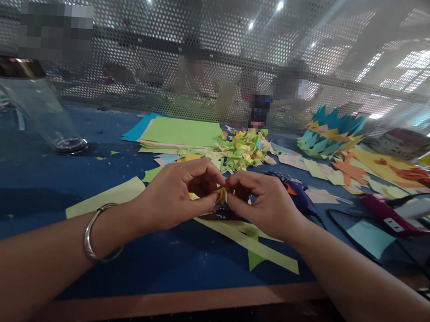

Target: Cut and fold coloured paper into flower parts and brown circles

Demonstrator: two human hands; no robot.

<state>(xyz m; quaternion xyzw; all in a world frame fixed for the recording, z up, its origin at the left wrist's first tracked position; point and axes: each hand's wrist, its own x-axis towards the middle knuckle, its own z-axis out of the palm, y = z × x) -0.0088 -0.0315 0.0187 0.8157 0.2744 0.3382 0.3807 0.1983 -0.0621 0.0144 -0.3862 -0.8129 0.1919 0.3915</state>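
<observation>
Both hands meet over the blue table, pinching a small folded yellow paper piece [222,195] between their fingertips. My left hand [184,190], with a silver bangle at the wrist, grips it from the left. From the right, the thumb and forefinger of my right hand [263,200] close on the same piece. Pale yellow-green paper strips [257,243] and a green scrap [256,256] lie below the hands. Just beyond the fingers rises a heap of small folded papers [243,148]. A dark object under the fingertips is partly hidden; its kind I cannot tell.
A stack of coloured sheets [183,132] lies behind my left hand. At the left stands a clear jar [47,107]. A dark blue glue gun [298,193], a purple power strip [395,216] with cables, and a spiky paper ring [331,134] are at the right.
</observation>
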